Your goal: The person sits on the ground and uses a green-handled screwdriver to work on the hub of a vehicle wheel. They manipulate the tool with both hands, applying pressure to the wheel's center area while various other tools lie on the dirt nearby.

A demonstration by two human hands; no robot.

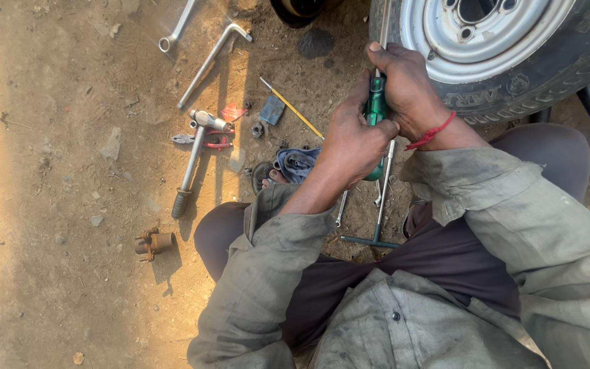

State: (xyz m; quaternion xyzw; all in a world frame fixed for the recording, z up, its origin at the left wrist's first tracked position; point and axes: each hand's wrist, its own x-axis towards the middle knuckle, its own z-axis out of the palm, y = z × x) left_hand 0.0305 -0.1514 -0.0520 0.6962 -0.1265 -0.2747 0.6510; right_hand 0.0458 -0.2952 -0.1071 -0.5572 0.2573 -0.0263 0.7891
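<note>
Dusty brown ground (49,225) fills the scene, with tools spread over it and sunlight on its left part. Both hands close around one screwdriver (376,102) with a green handle. The left hand (351,140) is clenched on the lower part of the handle, and the right hand (404,85) grasps the upper part, its thumb pointing up along the thin shaft. Just beyond the grip and touching the right hand's side stands a tyre (548,75) with a silver rim (489,31); the shaft goes up toward the rim's edge, but I cannot tell where its tip ends. A red thread (433,131) circles the right wrist. Below the grip a T-shaped wrench (379,219) lies between the knees. Left of the grip lie a blue cloth (296,164), a yellow rod (291,107), a hammer (192,160), red pliers (203,141) and an L-shaped wrench (209,61). Farther left and lower sits a rusty metal fitting (153,243), well apart from the hands.
</note>
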